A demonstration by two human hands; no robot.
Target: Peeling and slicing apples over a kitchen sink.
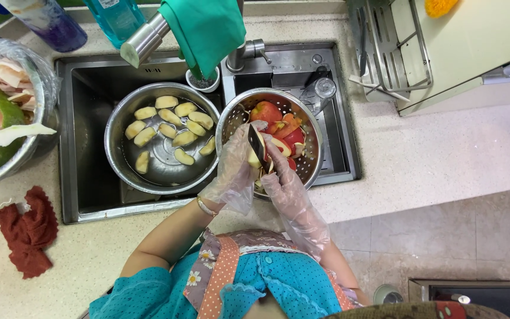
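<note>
From the head view, both hands wear thin clear gloves and meet over a metal colander of red apple pieces that sits in the right part of the sink. The left hand has its grip closed around a pale apple piece, and the right hand has its grip closed on a dark-bladed knife whose blade lies against that piece. Just left of the colander, in the sink's left basin, stands a steel bowl with peeled pale apple slices lying in water. At the table's far left edge a plastic-lined bowl holds peelings and green scraps, and a crumpled dark red cloth lies near the table's near left corner. Along the far edge stand a blue translucent bottle with a white label and a purple-tinted bottle; a green cloth hangs over the tap. A wire rack sits at the far right corner.
</note>
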